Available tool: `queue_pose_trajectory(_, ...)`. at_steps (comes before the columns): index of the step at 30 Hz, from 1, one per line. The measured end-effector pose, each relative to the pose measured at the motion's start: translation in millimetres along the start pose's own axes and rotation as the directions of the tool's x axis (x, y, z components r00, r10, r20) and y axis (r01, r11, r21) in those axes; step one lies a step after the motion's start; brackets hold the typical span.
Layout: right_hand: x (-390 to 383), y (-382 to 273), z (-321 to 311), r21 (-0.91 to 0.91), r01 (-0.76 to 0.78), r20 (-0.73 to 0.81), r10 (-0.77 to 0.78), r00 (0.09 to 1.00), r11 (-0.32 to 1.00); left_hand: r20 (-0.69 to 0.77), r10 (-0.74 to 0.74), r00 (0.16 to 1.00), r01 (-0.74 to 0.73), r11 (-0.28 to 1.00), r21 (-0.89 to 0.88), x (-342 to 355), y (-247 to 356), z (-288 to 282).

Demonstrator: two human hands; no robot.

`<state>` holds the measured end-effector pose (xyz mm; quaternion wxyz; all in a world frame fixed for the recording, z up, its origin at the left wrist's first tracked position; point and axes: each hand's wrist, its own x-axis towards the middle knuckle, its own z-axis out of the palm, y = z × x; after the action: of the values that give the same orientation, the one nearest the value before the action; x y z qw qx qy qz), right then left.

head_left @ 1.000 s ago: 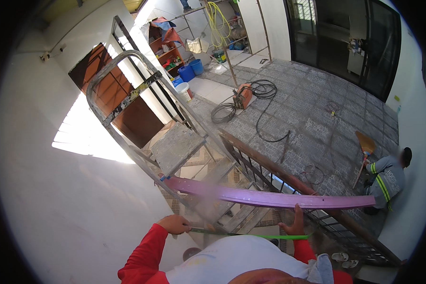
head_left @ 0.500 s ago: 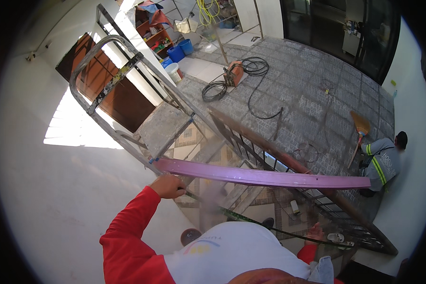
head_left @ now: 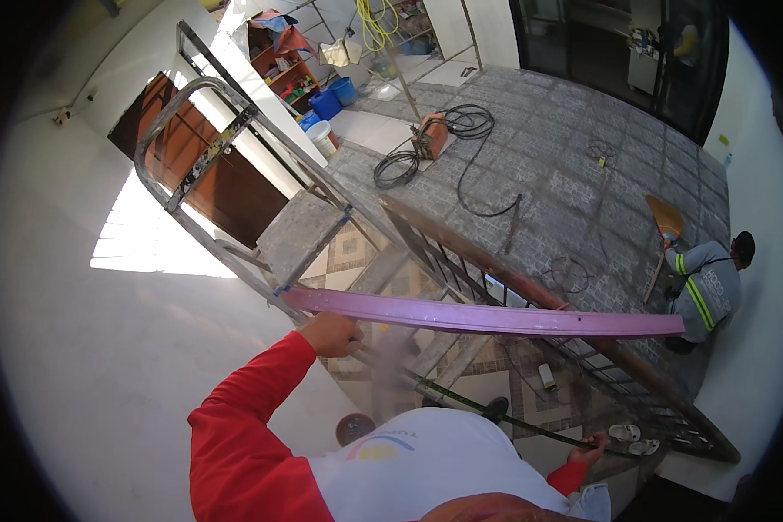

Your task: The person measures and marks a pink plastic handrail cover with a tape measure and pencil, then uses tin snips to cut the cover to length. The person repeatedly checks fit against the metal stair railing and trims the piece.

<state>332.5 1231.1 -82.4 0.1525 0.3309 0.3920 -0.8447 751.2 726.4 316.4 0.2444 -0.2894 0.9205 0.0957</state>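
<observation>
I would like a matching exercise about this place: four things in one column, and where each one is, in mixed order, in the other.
Things
1. long purple beam
2. thin green-and-black strip
3. orange boxy unit
4. straw-coloured fan-shaped broom

Places
A. running from the left hand toward the right hand
B. beside the person in grey clothing
C. crossing the brown-topped railing in the view
D. beside coiled black cable

Pairs: 1-C, 2-A, 3-D, 4-B
</observation>
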Motion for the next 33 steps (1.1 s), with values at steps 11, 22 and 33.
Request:
queue_pose_trajectory(11,60,-154,26,0.155,0.312,0.185,-0.338,0.923,0.937,0.086,0.147,0.985,-0.107,0.926,-0.363,-4,25,43)
queue_pose_trajectory(22,-14,-200,178,-0.044,0.212,0.671,-0.128,0.730,0.976,-0.029,0.182,0.983,-0.174,0.866,-0.469,29,79,103)
queue_pose_trajectory(33,-178,-22,236,-0.542,0.335,0.828,0.420,0.372,0.771,-0.157,0.120,0.980,-0.195,0.704,-0.683,67,156,124)
